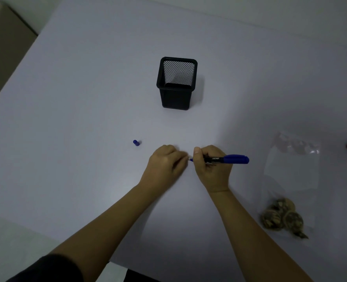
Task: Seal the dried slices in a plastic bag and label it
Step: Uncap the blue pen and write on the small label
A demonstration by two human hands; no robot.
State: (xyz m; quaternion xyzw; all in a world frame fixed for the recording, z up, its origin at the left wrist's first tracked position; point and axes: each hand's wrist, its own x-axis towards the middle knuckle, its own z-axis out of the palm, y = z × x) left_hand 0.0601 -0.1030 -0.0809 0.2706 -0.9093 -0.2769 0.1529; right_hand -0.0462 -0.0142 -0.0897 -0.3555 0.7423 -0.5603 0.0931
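Right of the left hand (166,163), fingers curled, pinch unclear, the right hand (210,167) grips a blue-ended black plastic marker (229,159), nib pointing left; the clear plastic bag (290,169) of brown dried slices (280,217) lies further right, nearer that hand.

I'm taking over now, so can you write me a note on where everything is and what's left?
Right hand grips the blue marker, tip uncapped. Left hand is curled at the tip; what it holds is hidden.
Small blue cap lies to the left.
Dried slices are in the plastic bag, far right; seal unclear.
Left: no label seen on it yet, so write it, then recap.
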